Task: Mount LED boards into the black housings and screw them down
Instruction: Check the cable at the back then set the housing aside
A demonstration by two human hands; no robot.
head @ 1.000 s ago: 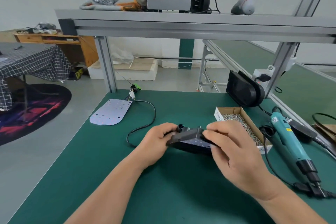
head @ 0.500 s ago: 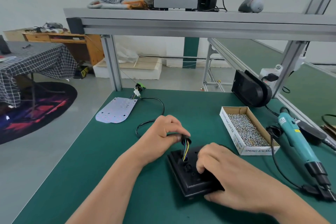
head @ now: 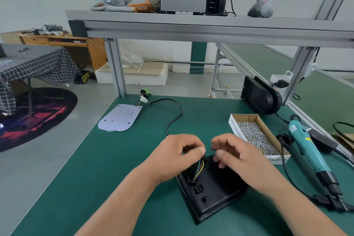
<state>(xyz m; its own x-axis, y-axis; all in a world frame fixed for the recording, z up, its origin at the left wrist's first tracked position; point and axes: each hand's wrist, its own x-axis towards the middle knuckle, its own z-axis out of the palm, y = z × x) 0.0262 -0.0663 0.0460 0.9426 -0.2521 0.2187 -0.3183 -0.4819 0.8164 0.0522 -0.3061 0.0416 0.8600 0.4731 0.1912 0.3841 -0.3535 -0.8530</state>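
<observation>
Lifted clear since half a second ago, the right hand no longer presses on the black housing. It hovers over the housing's 12 o'clock end, fingers loosely curled, nothing visible in them, though it is blurred. The left hand keeps its pinch on the top of the coloured wires, which drop into a hole near the housing's 9 o'clock corner.

The housing lies on the green mat at 6 o'clock of both hands, its long axis seemingly running 11 to 5. A loose LED board rests well apart at 10 o'clock, nearer the left hand. The cardboard box, heaped with screws, sits just beside the right hand at 2 o'clock, and the electric screwdriver lies beyond it.
</observation>
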